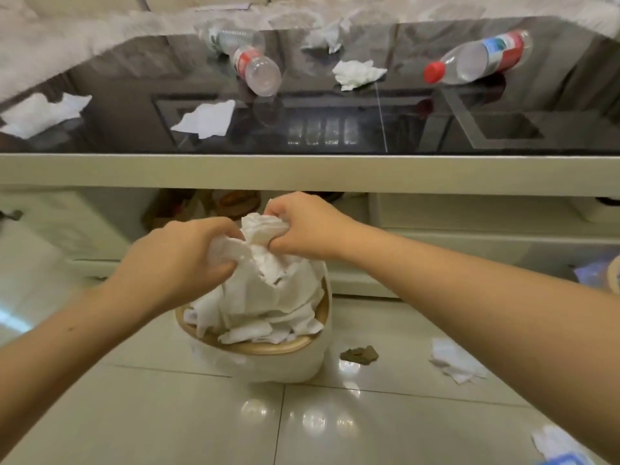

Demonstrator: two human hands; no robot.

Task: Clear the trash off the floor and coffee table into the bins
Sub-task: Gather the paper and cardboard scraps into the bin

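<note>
A white bin with a wooden rim (pixel 268 347) stands on the floor in front of the coffee table, heaped with white tissues (pixel 265 297). My left hand (pixel 188 253) and my right hand (pixel 302 226) both clutch the top of that tissue wad just above the bin. On the black glass coffee table (pixel 335 172) lie several crumpled tissues (pixel 357 73) and flat ones (pixel 206 120), plus plastic bottles: one with a red cap (pixel 479 58) at the right, another (pixel 256 68) at centre, a third (pixel 231 38) behind it.
Loose tissues lie on the tiled floor at the right (pixel 456 362) and lower right (pixel 553 444). A small brown scrap (pixel 359 354) sits beside the bin. A pale rug (pixel 67 38) lies beyond the table. The table's lower shelf holds dark items (pixel 235 203).
</note>
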